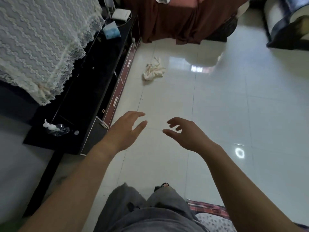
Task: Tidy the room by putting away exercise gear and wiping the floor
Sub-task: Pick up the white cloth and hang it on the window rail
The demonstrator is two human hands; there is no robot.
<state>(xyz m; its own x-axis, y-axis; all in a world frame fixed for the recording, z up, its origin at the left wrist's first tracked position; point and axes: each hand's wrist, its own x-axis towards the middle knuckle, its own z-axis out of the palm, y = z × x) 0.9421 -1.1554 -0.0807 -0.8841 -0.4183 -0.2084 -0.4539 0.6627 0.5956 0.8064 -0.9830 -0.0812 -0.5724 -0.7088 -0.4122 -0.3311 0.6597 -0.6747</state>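
Currently, with left grip (127,129) and right grip (187,134) both spread and empty and the crumpled cloth (153,69) on the glossy floor (234,106) at 12 o'clock, near the black desk (93,91) at 10 o'clock, a hurried reach risks slipping or striking the desk edge.

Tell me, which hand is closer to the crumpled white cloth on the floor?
Left. The left hand reaches out short of the cloth, slightly to its left; the right hand sits farther off, to its right. Neither touches it.
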